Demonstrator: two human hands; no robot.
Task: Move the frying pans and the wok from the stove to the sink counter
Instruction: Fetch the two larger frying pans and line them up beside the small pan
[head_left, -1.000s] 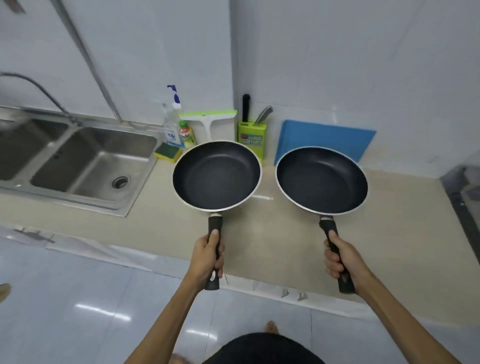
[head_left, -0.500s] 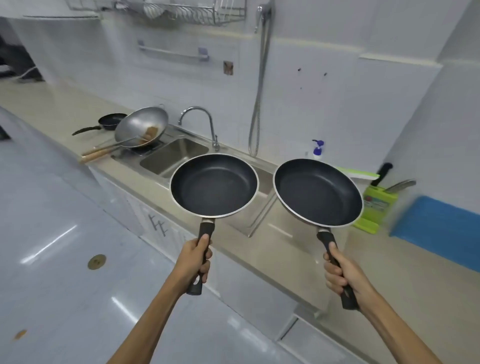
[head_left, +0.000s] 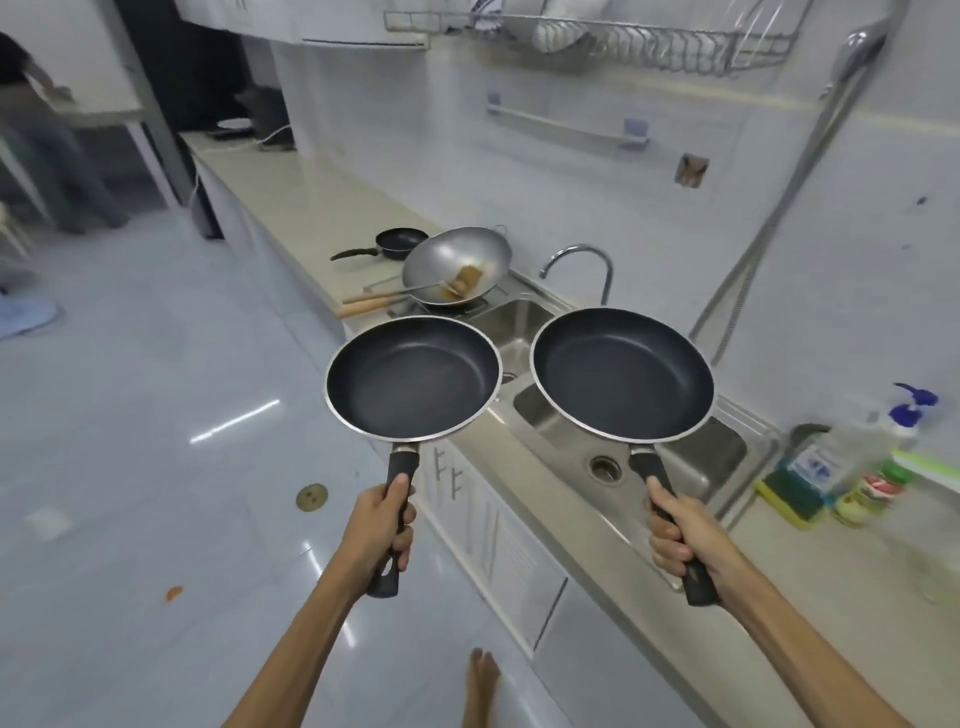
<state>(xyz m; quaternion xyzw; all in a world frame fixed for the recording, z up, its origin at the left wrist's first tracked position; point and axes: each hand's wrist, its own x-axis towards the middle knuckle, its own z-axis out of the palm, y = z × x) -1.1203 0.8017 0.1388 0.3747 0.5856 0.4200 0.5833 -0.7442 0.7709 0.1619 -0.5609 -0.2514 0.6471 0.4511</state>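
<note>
White-tiled kitchen: a beige counter (head_left: 311, 208) runs from upper left toward lower right, past a steel wok (head_left: 457, 262) and sink (head_left: 675, 457). At frame center I see my left hand (head_left: 376, 525) gripping one frying pan (head_left: 413, 376) by its handle and my right hand (head_left: 685, 535) gripping another (head_left: 621, 374), both held in the air.

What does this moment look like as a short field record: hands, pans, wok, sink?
left hand: gripping the handle of the left frying pan, held over the floor beside the counter
right hand: gripping the handle of the right frying pan, held over the sink
wok: on the stove, utensil inside
small pan: on the counter behind the wok
</note>
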